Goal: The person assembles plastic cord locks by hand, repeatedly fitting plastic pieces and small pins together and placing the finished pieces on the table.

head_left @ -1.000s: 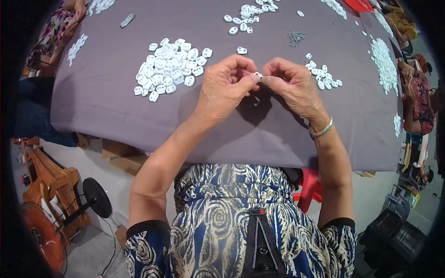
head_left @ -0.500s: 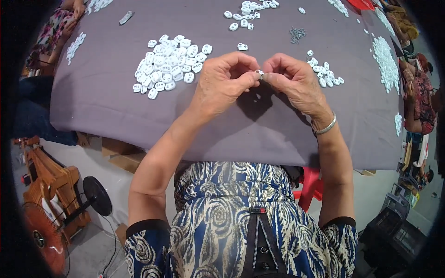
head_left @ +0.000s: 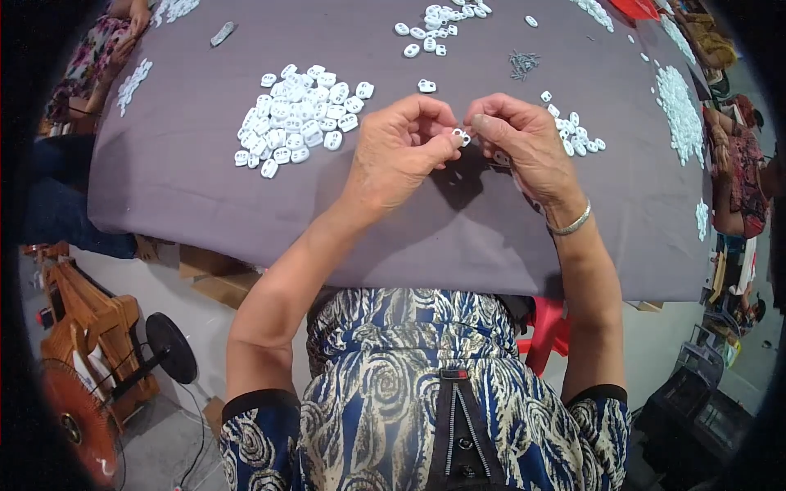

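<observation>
Fingers (head_left: 446, 146) of both hands pinch one white toggle (head_left: 462, 136).

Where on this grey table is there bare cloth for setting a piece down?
Bare cloth lies along the near edge of the table, below the big pile of white pieces, and under both wrists. It is crowded around the right hand, where the small pile lies.

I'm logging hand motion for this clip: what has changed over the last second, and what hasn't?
Very little. Both hands have drifted slightly up the table, away from the body, keeping the small white plastic piece pinched between the left hand and the right hand. Nothing was picked up or let go. The big pile of white plastic pieces and the grey tablecloth lie as before.
</observation>
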Tool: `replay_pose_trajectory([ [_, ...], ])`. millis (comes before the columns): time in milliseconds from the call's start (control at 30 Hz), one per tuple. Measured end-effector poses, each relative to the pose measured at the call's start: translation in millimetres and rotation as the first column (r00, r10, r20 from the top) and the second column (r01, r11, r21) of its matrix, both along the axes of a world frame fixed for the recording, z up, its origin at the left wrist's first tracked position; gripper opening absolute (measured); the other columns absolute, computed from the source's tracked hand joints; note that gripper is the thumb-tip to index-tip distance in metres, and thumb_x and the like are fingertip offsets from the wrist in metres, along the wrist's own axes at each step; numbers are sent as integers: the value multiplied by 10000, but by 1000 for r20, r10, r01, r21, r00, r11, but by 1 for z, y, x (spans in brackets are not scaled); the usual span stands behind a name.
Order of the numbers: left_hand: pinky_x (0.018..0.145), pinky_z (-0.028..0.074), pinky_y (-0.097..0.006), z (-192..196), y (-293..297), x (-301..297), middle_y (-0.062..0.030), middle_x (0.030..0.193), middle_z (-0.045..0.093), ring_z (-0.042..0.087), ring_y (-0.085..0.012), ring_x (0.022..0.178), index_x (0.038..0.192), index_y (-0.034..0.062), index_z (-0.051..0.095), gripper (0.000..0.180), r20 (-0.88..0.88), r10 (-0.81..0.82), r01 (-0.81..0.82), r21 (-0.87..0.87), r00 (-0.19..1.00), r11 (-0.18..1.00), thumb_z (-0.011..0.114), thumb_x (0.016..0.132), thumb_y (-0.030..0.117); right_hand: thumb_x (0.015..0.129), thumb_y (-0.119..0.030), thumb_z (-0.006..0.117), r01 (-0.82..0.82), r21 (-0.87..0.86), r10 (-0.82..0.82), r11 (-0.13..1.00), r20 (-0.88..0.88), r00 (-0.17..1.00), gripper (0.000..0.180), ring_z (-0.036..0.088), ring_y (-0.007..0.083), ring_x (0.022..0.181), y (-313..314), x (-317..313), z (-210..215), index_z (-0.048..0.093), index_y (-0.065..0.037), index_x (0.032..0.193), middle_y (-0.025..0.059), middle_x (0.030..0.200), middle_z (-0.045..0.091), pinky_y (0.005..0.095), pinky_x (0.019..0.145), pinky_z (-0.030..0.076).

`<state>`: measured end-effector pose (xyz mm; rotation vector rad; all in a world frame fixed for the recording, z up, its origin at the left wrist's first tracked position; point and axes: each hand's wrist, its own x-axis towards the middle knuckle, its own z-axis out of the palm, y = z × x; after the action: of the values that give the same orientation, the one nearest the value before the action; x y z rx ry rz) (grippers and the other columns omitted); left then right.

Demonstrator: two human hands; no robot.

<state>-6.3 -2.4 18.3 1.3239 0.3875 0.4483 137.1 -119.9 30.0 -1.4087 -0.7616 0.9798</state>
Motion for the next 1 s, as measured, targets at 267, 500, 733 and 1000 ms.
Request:
replay_pose_trajectory([
  [267,581,502,-200,1,-1,1,-31,786,619,618,-76,685,952,-8,580,162,-17,-3,3,6,1000,1000,652,810,19,892,-204,622,-21,-13,22,1000,50,999,166,452,17,629,1,-2,1,636,-38,878,-62,739,544,164,557,377],
  [500,583,504,-202,-1,-1,1,-35,789,620,620,-81,684,949,-8,579,154,-12,-3,3,0,1000,1000,645,811,14,900,-208,612,-37,-24,39,999,83,996,165,440,18,634,0,-1,2,618,-47,870,-68,740,526,170,559,372],
  [733,610,492,-189,-1,-1,-1,-39,832,621,606,-78,711,1024,2,574,201,-38,-29,30,22,999,999,651,844,47,907,-210,602,-76,-5,76,997,132,988,181,446,15,646,0,1,1,608,-34,864,-65,741,526,174,570,376],
  [1000,579,502,-199,-3,-2,1,-38,788,620,620,-79,687,956,-10,579,155,-9,-9,9,10,1000,1000,642,818,23,917,-211,587,-36,-57,46,998,181,982,185,448,17,645,0,-1,2,607,-32,874,-68,733,517,179,568,379],
])
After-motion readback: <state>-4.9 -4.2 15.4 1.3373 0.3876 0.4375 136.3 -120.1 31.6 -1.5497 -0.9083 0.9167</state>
